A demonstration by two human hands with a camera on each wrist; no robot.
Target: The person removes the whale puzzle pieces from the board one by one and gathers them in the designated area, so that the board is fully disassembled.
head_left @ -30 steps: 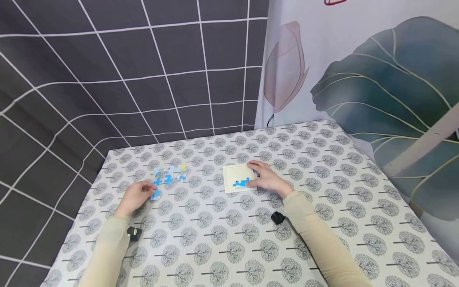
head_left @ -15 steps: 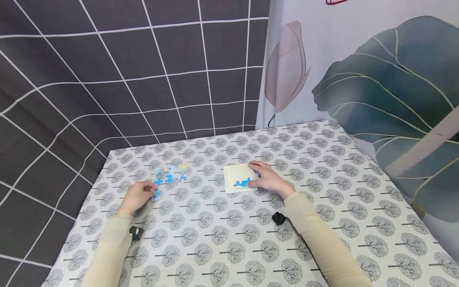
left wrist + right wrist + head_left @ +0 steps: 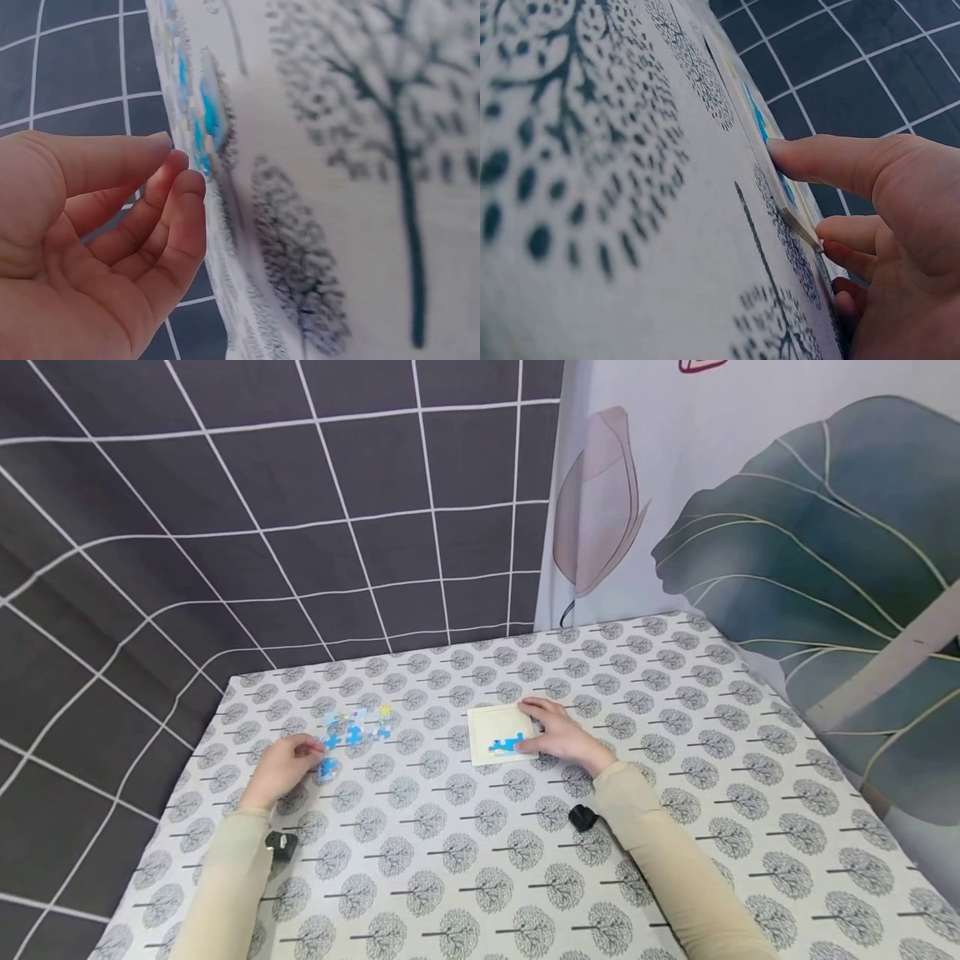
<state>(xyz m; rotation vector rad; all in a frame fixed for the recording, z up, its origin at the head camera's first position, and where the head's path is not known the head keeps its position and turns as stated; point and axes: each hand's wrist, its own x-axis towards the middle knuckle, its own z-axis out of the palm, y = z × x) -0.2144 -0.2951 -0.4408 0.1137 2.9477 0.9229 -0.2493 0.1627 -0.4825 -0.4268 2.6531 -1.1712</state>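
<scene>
Left arm point(image 3: 225, 877): extended forward, covered by a beige sleeve that ends near the left wrist point(image 3: 258, 799). Left hand point(image 3: 283, 766): turned inward, with the palm visible in the wrist view. Fingers point(image 3: 186, 229) are curved toward the thumb point(image 3: 112, 159); the thumb is almost straight, its tip close to the fingertips. Contact between the tips cannot be confirmed.

Right arm point(image 3: 667, 852): extended forward and angled inward, sleeved to the right wrist point(image 3: 602, 762). Right hand point(image 3: 558, 733): thumb extended and separated from the bent fingers; outer fingers partly hidden.

Hand spacing: well apart.
</scene>
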